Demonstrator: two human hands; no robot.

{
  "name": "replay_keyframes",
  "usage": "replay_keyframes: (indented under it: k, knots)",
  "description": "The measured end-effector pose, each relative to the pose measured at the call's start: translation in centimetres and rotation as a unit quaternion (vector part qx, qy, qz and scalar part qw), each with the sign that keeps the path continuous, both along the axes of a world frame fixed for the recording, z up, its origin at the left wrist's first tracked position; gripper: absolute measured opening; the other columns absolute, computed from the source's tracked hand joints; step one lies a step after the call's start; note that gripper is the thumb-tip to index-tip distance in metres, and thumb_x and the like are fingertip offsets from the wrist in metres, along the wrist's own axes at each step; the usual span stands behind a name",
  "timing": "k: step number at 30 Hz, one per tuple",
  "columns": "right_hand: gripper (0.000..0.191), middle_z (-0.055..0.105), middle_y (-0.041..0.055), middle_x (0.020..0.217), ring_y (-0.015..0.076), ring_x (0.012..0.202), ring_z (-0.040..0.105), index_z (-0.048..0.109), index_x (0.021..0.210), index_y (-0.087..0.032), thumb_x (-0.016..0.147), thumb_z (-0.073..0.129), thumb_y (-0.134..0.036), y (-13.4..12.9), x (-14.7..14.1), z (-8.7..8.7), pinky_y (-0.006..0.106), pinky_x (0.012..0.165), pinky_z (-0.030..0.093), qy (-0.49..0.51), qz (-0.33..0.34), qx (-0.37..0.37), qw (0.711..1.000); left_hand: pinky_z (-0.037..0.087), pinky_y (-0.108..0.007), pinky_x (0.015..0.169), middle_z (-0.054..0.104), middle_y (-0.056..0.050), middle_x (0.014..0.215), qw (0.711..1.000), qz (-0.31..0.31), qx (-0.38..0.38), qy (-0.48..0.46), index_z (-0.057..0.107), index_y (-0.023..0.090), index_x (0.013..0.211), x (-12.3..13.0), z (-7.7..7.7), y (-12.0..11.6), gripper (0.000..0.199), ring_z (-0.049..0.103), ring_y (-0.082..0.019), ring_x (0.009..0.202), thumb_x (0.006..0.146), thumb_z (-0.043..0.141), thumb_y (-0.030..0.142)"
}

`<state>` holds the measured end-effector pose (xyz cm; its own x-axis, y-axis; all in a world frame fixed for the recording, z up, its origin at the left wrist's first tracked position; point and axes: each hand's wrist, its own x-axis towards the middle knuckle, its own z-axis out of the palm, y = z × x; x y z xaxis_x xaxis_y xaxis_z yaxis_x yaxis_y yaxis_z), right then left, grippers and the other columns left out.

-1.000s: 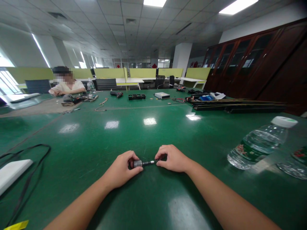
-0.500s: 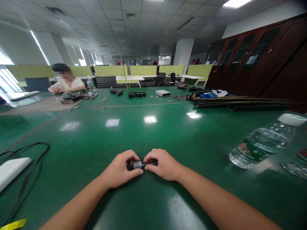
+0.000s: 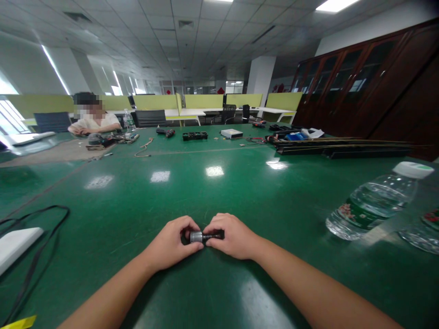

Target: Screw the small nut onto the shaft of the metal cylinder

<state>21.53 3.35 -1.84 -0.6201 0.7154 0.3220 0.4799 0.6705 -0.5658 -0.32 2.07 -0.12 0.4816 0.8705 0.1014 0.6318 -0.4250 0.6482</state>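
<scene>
Head view: a yellow strip (image 3: 20, 323) shows at the lower left corner; farther in, the left hand (image 3: 168, 246) grips a grey metal cylinder (image 3: 196, 236) between thumb and fingers, low in the middle over the green tabletop (image 3: 185, 187); the right hand (image 3: 235, 238) pinches the dark shaft (image 3: 215, 235) at the cylinder's right end (whether either piece touches the surface, I cannot tell); a white device (image 3: 18, 249) lies to the left, a water bottle (image 3: 368, 208) leans in view to the right; beyond sit long black bars (image 3: 343, 150), a black frame (image 3: 195, 136), a white box (image 3: 231, 134) and a drill (image 3: 166, 132); a seated person (image 3: 94, 122) is at far left.
</scene>
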Motion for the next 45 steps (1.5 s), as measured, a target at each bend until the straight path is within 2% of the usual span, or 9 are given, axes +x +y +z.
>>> replay_keyframes:
  k: [26, 45]
  knots:
    - [0.016, 0.070, 0.0021, 0.081, 0.0167, 0.079, 0.060, 0.074, 0.090, -0.019, 0.075, 0.070, -0.017, 0.31, 0.39, 0.08, 0.027, 0.074, 0.044, -0.001, 0.009, 0.000, 1.000, 0.041, -0.024, 0.065, 0.061, 0.000, 0.079, 1.000, -0.004, 0.002, 0.009, 0.062, 0.018, 0.085, 0.28, 0.48, -0.32, 0.016, 0.057, -0.016, 0.073, 0.080, 0.068, 0.032]
    - [0.012, 0.069, 0.0001, 0.076, 0.0152, 0.075, 0.059, 0.072, 0.085, -0.020, 0.074, 0.074, -0.022, 0.50, 0.73, -0.14, 0.028, 0.072, 0.042, -0.010, 0.000, 0.009, 1.000, 0.041, -0.025, 0.065, 0.061, 0.000, 0.079, 1.000, 0.002, 0.004, 0.015, 0.062, 0.018, 0.085, 0.23, 0.47, -0.31, 0.016, 0.057, -0.017, 0.073, 0.080, 0.068, 0.031]
